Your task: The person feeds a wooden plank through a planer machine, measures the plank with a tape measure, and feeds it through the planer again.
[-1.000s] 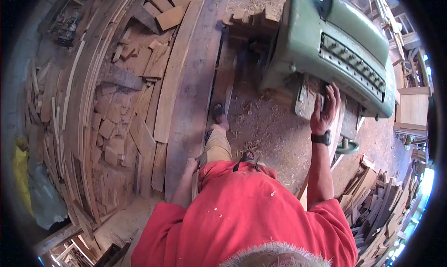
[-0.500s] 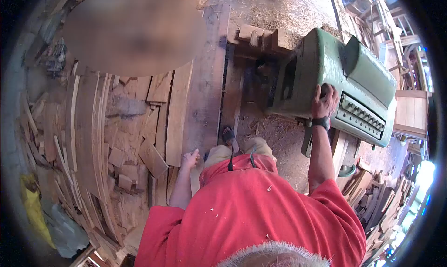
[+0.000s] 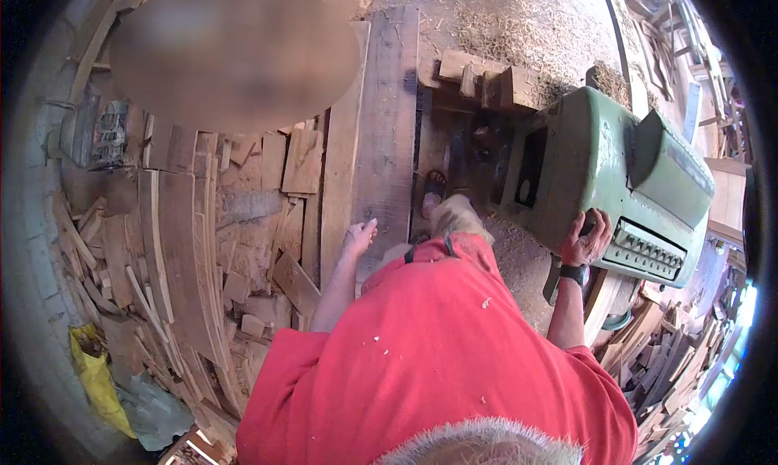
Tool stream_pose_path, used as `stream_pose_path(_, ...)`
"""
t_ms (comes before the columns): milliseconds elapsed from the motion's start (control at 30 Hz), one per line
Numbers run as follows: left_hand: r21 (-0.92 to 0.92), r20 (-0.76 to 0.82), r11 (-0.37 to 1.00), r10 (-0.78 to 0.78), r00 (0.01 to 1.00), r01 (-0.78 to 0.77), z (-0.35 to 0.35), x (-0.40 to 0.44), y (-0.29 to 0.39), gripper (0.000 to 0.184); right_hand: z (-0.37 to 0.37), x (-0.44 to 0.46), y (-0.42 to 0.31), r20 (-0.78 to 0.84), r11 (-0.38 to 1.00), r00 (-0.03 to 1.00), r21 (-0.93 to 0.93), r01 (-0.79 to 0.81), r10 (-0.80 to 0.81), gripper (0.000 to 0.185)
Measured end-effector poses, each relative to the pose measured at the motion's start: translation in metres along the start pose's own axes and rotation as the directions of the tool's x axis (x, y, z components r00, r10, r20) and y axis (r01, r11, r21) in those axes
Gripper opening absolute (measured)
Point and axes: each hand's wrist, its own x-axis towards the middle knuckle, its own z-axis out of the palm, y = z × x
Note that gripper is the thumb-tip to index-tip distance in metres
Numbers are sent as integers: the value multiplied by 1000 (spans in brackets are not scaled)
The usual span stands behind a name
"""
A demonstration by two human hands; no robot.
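The green machine [image 3: 567,169], probably a thickness planer, stands at the right. My right hand [image 3: 587,240] rests at its near front corner, fingers curled round what looks like a dark knob, mostly hidden by the hand. Just right of that hand, a row of metal fittings [image 3: 644,254] shows in a slot of the casing. My left hand [image 3: 361,236] hangs over the edge of a long wide board [image 3: 385,125], its fingers loosely curled and nothing visible in them.
Wood offcuts [image 3: 284,214] and long planks [image 3: 174,238] cover the left side. Wood blocks [image 3: 486,80] and shavings [image 3: 527,27] lie beyond the machine. More scrap wood [image 3: 656,343] is piled at the right. A yellow sack [image 3: 97,384] lies at lower left. A blurred patch hides the upper left.
My body leans forward and a foot has moved ahead beside the board. My left hand has moved slightly up and right. My right hand stays on the machine's corner as the view shifts.
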Motion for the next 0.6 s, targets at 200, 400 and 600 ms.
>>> stream_pose_path(200,236,21,969,71,997,-74,-52,36,46,61,21,58,-27,54,992,992,61,-115,111,28)
stream_pose_path(400,370,12,884,302,953,-284,-84,84,81,60,65,135,-68,-58,951,987,279,-131,153,31)
stream_pose_path(600,552,55,812,191,980,-189,-105,125,145,64,103,191,-67,-47,978,977,18,-207,208,30)
